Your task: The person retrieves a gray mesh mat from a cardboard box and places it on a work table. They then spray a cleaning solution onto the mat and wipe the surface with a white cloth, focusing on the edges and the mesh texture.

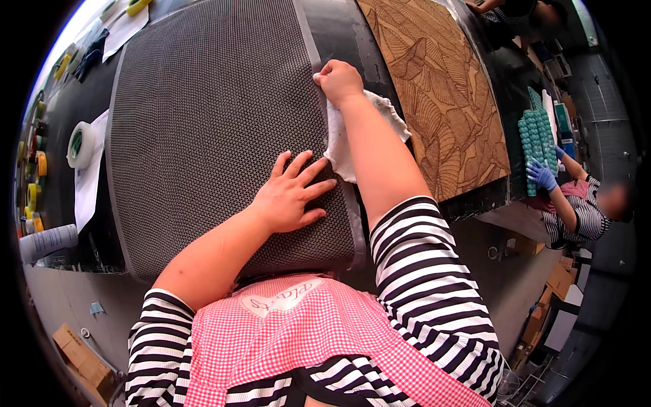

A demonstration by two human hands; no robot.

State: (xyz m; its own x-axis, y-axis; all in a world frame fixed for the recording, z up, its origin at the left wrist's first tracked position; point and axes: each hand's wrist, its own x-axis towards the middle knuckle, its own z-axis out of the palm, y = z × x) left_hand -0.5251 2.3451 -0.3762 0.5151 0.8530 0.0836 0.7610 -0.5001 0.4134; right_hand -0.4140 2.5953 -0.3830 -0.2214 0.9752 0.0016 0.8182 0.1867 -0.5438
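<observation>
A dark grey woven mat (pixel 210 115) with a lighter grey border strip lies before me on a black table. My left hand (pixel 290 193) rests flat on it near its lower right part, fingers spread, holding nothing. At the mat's right border my right hand (pixel 339 80) is closed, thumb and fingers pinched together right at the strip. What is between those fingertips is hidden or too small to make out. A crumpled white cloth (pixel 341 146) lies under my right forearm, partly over the table and against the mat's edge.
Right of the mat lies a brown leaf-patterned mat (pixel 441 95). A white tape roll (pixel 81 145) sits on paper at the left, with a white cylindrical container (pixel 51 243) near the table corner. At the right, a co-worker's blue-gloved hand (pixel 540 175) touches teal bumpy pieces (pixel 536 139).
</observation>
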